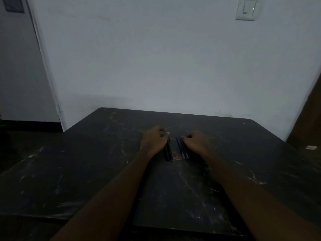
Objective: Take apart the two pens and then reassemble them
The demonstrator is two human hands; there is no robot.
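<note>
Two dark blue pens lie on the black table (pixel 173 188), pointing toward me. The left pen (pixel 168 152) lies under the edge of my left hand (pixel 154 141), whose fingers curl over its far end. The right pen (pixel 182 148) lies beside my right hand (pixel 196 141), whose fingers close on its far end. Both pens touch the tabletop. The scene is dim and the pens' parts are hard to make out.
The scratched table stands against a pale wall (pixel 165 66) with a light switch (pixel 246 8) at top right. A dark door edge (pixel 307 122) stands at right. A small white thing (pixel 311 147) lies by the table's right edge.
</note>
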